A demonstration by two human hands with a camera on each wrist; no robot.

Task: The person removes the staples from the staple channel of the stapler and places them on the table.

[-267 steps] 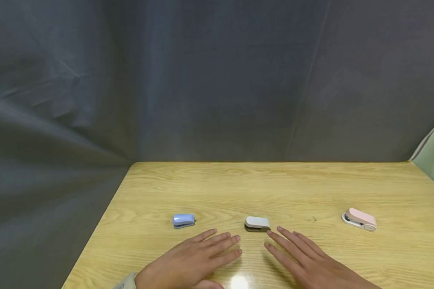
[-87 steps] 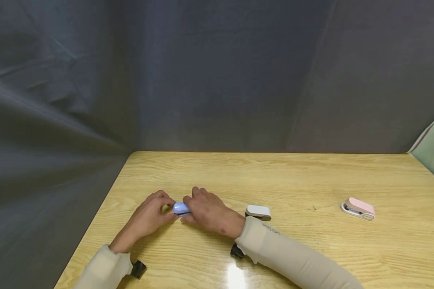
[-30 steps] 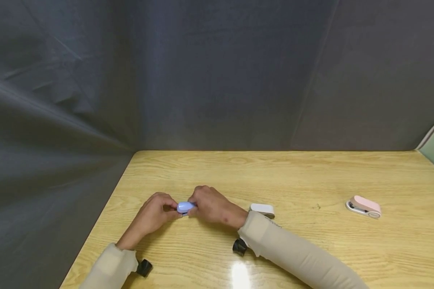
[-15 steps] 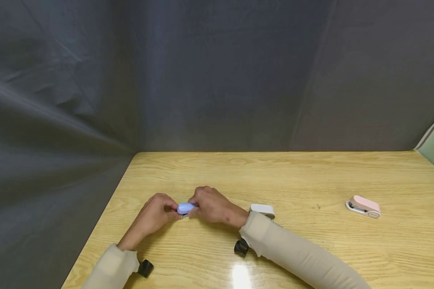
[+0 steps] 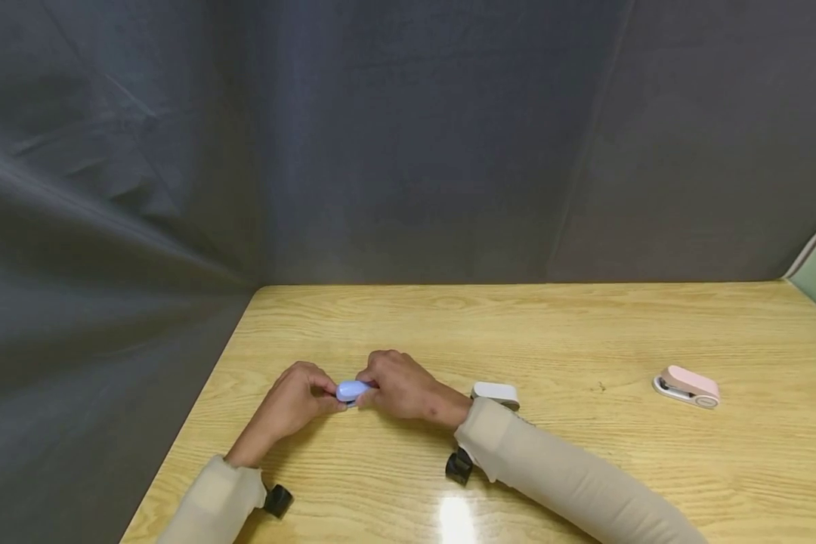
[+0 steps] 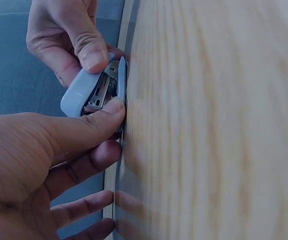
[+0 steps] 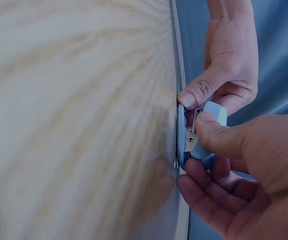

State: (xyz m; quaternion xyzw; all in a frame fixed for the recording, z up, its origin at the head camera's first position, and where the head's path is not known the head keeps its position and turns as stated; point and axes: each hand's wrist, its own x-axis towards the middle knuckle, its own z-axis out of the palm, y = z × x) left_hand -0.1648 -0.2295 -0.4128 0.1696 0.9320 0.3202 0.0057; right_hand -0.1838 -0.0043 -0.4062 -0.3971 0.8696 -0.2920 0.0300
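Note:
Between both hands is a small blue stapler (image 5: 351, 391), low at the tabletop. In the left wrist view its blue top cover (image 6: 75, 95) tilts away from the base (image 6: 122, 75), with the metal magazine (image 6: 102, 91) showing between. My left hand (image 5: 292, 404) pinches the base near the front end, thumb on its inner side. My right hand (image 5: 404, 389) grips the rear part, its thumb (image 7: 211, 132) lying on the cover in the right wrist view. A white-topped stapler (image 5: 495, 391) is partly hidden behind the right wrist. The pink stapler (image 5: 687, 386) lies far to the right.
The staplers are on a wood-grain table (image 5: 551, 332). A dark cloth (image 5: 408, 143) hangs along the back and left edges. Black wrist devices (image 5: 459, 466) sit under both beige sleeves (image 5: 557, 468).
Earliest, both hands were spread over the table and the blue stapler lay alone. Later both hands took hold of it. Over the last second the grip stays nearly the same.

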